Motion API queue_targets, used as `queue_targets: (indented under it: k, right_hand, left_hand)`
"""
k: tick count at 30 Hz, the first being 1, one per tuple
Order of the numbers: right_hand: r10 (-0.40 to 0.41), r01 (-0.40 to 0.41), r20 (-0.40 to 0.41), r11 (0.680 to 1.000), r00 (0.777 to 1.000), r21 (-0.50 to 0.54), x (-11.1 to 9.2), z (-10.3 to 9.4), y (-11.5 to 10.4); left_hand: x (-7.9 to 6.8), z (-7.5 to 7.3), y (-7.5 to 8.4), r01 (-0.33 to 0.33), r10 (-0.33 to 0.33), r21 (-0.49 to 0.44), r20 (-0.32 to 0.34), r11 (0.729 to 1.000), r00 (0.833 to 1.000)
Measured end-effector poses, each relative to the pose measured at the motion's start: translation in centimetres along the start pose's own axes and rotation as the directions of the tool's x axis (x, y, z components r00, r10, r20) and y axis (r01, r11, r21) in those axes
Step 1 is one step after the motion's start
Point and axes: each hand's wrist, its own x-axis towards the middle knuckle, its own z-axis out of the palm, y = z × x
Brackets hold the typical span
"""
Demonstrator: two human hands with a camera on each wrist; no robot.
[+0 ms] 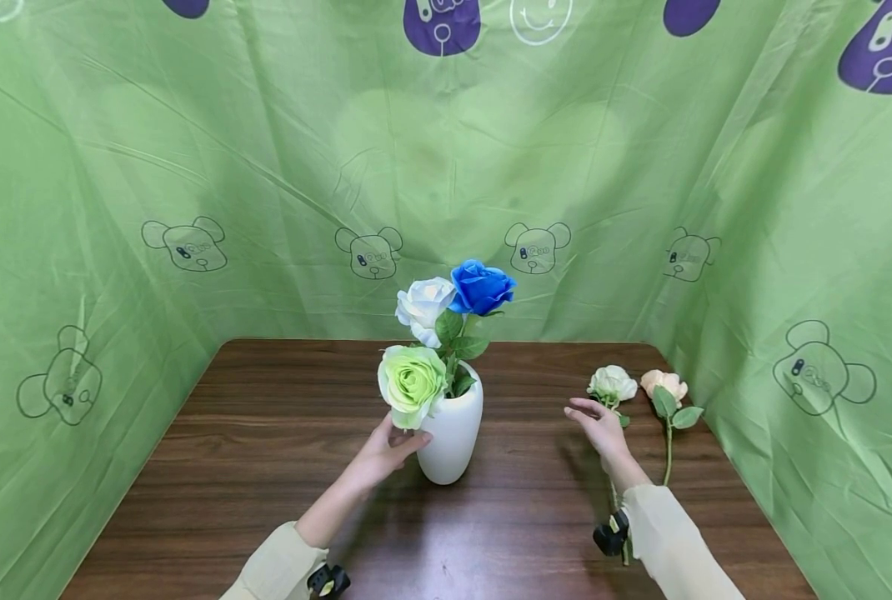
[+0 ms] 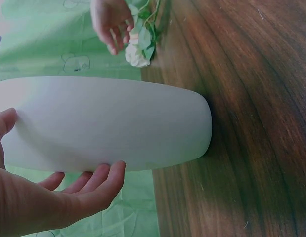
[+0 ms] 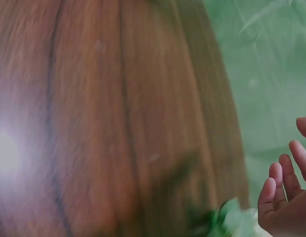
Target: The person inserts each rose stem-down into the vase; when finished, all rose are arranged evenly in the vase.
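A white vase (image 1: 452, 442) stands upright mid-table with three artificial roses in it: light green (image 1: 410, 382), pale bluish white (image 1: 422, 307) and deep blue (image 1: 483, 287). My left hand (image 1: 386, 454) holds the vase by its left side, just under the green rose. In the left wrist view, thumb and fingers touch opposite parts of the vase wall. To the right, my right hand (image 1: 603, 435) hovers with loosely bent fingers and nothing in them. A white rose (image 1: 613, 383) lies just beyond it, its stem partly hidden under the forearm.
A peach rose (image 1: 663, 387) with green leaves lies to the right of the white one, near the right edge of the brown wooden table (image 1: 288, 417). Green printed cloth (image 1: 446, 175) encloses the table at the back and both sides.
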Motion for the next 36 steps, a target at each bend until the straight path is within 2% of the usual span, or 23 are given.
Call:
queue_targets:
  k: [4, 7, 12, 19, 23, 26, 32, 36]
  right_hand:
    - [-0.045, 0.031, -0.142, 0.995, 0.989, -0.097, 0.3, -0.8, 2.0]
    - [-0.042, 0.006, -0.234, 0.989, 0.971, -0.149, 0.2, -1.3, 3.4]
    - [-0.001, -0.053, -0.302, 0.984, 0.953, -0.172, -0.2, -1.8, 5.0]
    - [0.101, -0.150, -0.335, 0.981, 0.937, -0.125, -0.5, -2.3, 6.4]
    - [0.190, -0.207, -0.343, 0.978, 0.920, -0.014, -0.6, -2.5, 6.9]
    - [0.202, -0.204, -0.348, 0.978, 0.915, 0.032, -0.7, -2.6, 7.1]
    - [0.142, -0.186, -0.319, 0.976, 0.937, -0.111, -0.9, -2.4, 6.9]
    - [0.127, -0.173, -0.285, 0.975, 0.950, -0.142, -1.1, -2.2, 6.6]
  left_hand:
    - [-0.1, 0.0, 0.0, 0.006, -0.006, 0.005, 0.000, 1.000, 1.000]
    - [-0.1, -0.1, 0.1, 0.011, -0.011, 0.008, 0.002, 1.000, 1.000]
    - [-0.1, -0.1, 0.1, 0.015, -0.015, 0.009, 0.005, 1.000, 1.000]
    - [-0.2, -0.1, 0.2, 0.010, -0.011, 0.011, 0.004, 1.000, 1.000]
    - [-0.1, 0.0, 0.1, 0.014, -0.014, 0.011, 0.005, 1.000, 1.000]
    - [0.1, -0.2, -0.3, 0.010, -0.010, 0.011, 0.007, 1.000, 1.000]
    - [1.2, -0.5, -2.3, 0.011, -0.011, -0.011, 0.005, 1.000, 1.000]
    - [1.4, -0.4, -2.9, -0.001, 0.001, 0.003, 0.006, 1.000, 1.000]
